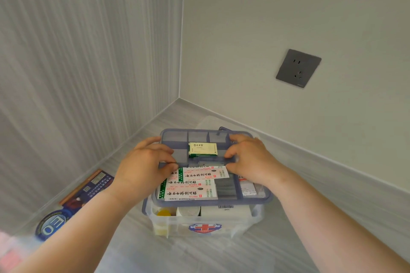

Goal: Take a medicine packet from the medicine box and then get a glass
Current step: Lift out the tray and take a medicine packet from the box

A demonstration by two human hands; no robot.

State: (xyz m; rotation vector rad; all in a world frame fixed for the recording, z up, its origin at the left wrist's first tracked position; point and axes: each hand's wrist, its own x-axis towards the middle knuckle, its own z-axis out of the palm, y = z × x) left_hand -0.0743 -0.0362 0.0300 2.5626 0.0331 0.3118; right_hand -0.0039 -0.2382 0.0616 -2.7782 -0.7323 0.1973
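Observation:
A clear plastic medicine box (253, 217) with a red cross badge stands on the grey counter in a wall corner. On top of it rests a blue-rimmed divided tray (255, 200). The tray holds a small green and white medicine packet (203, 148) and several white bandage packets (195, 184) with red writing. My left hand (142, 168) grips the tray's left side, thumb near its middle bar. From the right side, my right hand (250, 157) grips the tray the same way. Bottles and a white carton show through the box wall below. No glass is in view.
A dark blue printed packet (86, 190) and a round blue badge (53, 224) lie on the counter to the left. The box's translucent lid (213, 121) lies behind it. A grey wall socket (298, 68) is on the right wall. Walls close in at left and back.

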